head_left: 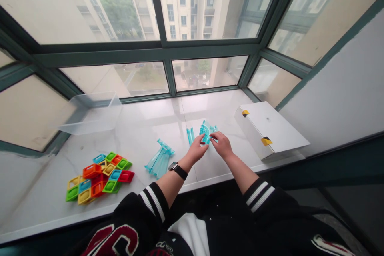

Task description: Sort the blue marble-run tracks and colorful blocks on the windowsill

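Observation:
Both hands meet over a clear turquoise plastic piece (205, 128) with curved ribs, near the middle of the white ledge. My left hand (198, 148) is closed on its lower left side. From the right, my right hand (221, 144) pinches at its edge, fingertips together; whether a second small part lies between them is too small to tell. Just left of the hands lie narrow turquoise strips (190, 136). More turquoise plastic shows behind my right fingers. A fan-shaped bundle of long turquoise pieces (160, 159) rests beside my left forearm.
At the left, colourful plastic pieces (100, 178) in red, green, yellow and blue lie in a cluster. A clear plastic bin (96, 122) stands behind them. On the right sits a white box (273, 128) with yellow-black tabs. Green-framed windows (150, 54) border the ledge.

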{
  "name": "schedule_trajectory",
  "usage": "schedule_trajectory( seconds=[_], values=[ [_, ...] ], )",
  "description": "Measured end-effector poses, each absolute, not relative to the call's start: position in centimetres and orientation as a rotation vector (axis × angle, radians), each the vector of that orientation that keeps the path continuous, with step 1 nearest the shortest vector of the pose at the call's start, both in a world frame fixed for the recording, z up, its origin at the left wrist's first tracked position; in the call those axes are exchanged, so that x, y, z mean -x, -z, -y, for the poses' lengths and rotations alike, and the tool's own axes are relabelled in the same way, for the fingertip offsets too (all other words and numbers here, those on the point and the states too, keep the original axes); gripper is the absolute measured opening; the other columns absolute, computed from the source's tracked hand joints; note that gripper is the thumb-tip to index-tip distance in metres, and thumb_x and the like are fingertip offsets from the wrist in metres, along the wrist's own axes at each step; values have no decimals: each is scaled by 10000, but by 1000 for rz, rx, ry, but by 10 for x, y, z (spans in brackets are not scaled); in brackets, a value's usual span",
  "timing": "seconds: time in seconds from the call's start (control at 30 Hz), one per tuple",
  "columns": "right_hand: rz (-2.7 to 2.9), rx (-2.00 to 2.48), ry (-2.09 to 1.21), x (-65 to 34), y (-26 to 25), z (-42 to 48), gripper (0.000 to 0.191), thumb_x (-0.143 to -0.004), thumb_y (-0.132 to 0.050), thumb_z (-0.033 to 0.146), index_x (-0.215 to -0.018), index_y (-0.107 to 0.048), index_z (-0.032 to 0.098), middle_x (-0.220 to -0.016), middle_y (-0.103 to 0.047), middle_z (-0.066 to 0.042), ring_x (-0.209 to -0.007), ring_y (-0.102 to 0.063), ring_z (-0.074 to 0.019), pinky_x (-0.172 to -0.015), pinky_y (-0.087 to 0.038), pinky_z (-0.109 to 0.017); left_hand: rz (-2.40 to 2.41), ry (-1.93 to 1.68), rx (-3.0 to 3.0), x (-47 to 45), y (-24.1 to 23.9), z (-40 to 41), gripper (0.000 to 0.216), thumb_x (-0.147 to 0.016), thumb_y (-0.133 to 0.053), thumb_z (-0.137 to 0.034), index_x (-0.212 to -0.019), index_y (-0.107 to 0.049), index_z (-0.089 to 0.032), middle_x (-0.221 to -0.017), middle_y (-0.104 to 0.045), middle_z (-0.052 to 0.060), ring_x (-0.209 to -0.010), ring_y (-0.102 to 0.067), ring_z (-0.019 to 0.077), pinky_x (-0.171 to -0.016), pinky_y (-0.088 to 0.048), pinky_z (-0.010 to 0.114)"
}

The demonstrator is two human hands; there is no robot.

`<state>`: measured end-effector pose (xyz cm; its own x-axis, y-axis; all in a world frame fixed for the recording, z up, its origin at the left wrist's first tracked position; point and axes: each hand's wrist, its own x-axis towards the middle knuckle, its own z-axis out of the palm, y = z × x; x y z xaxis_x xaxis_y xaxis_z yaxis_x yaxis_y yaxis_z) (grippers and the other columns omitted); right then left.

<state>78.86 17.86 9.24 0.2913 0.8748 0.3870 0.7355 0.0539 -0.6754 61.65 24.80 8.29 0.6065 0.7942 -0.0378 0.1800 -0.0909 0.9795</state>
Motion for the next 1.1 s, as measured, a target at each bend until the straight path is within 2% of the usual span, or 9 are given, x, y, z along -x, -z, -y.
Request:
schedule_trajectory(
  seconds=[0.37, 1.1],
  values=[
    [1499, 1711, -264, -787, -83, -186, 161, -922, -606, 202, -1010, -731, 250, -981, -736, -58, -899, -675, -237, -859, -546, -390, -935, -555, -1608, -615, -89, -247, 738, -832, -771, -263, -1532, -537, -233, -1606, -508, 152, -1206, -676, 319, -1105, -528, 507],
    [1560, 1740, -241, -788, -80, -185, 159, -915, -650, 145, -1023, -741, 220, -973, -711, -52, -908, -677, -227, -867, -535, -364, -959, -508, -1671, -613, -86, -246, 751, -859, -728, -224, -1568, -480, -235, -1628, -483, 141, -1198, -671, 275, -1106, -530, 466]
  ],
)
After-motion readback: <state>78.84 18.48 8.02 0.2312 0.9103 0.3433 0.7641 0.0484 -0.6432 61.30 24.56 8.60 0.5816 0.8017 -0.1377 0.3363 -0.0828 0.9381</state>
